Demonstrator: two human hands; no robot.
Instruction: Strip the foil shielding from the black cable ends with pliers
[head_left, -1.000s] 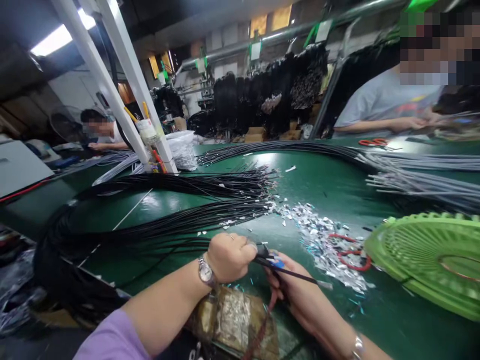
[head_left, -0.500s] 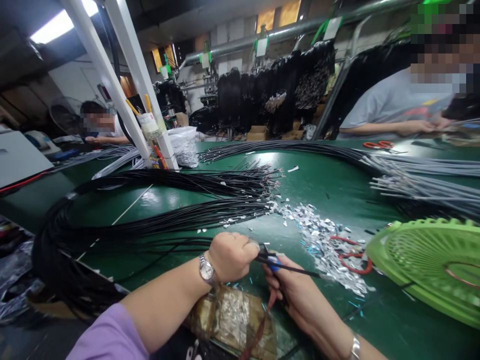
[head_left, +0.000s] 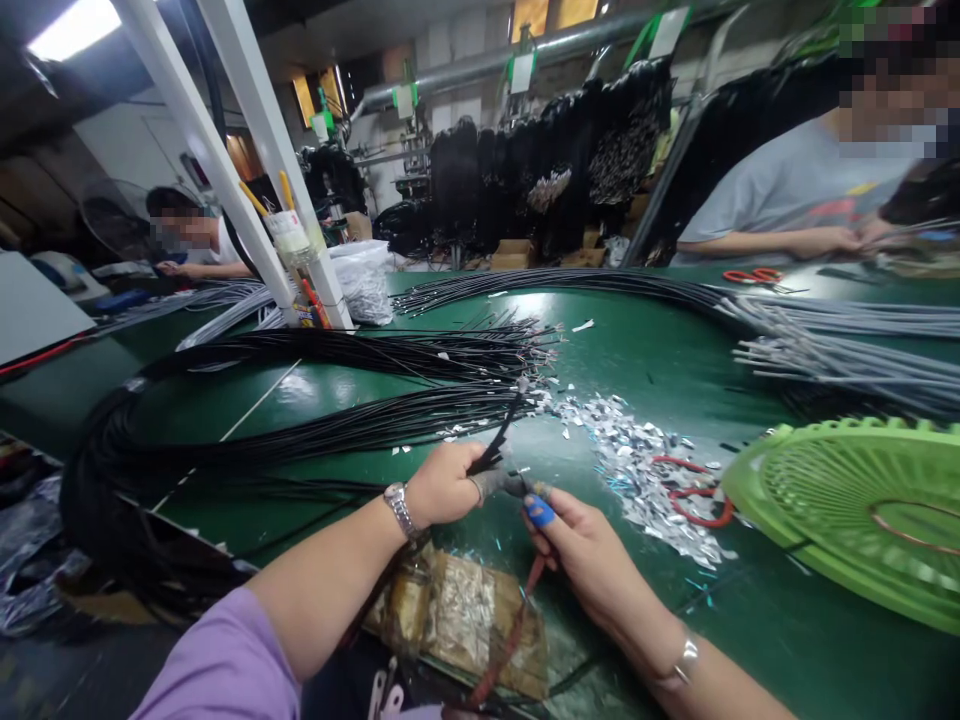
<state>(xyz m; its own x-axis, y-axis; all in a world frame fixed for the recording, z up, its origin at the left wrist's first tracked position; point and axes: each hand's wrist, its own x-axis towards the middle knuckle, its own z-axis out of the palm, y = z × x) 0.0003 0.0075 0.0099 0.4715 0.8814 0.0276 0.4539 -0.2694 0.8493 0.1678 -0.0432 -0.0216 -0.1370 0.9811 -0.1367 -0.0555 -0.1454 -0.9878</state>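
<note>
My left hand (head_left: 450,484), with a watch at its wrist, is closed around several black cables. Their short ends (head_left: 501,436) stick up past its fingers. Close by, my right hand (head_left: 574,532), blue tape around one finger, pinches at a dark cable end by the left fingertips; the exact grip is too small to make out. Below the right fingers runs a reddish-brown strip (head_left: 517,625), partly hidden by the hand. Under both hands lies a block wrapped in worn brown tape (head_left: 469,605).
Black cable bundles (head_left: 360,425) curve across the green table (head_left: 637,350). Silver foil scraps (head_left: 645,470) lie beside red-handled scissors (head_left: 701,510) and a green fan cover (head_left: 847,510). Grey cables (head_left: 847,350) lie at right. A co-worker (head_left: 780,205) sits across the table.
The black cable that crossed over my right hand towards the right is no longer there. Cable ends now point up from my left hand, which has shifted slightly left.
</note>
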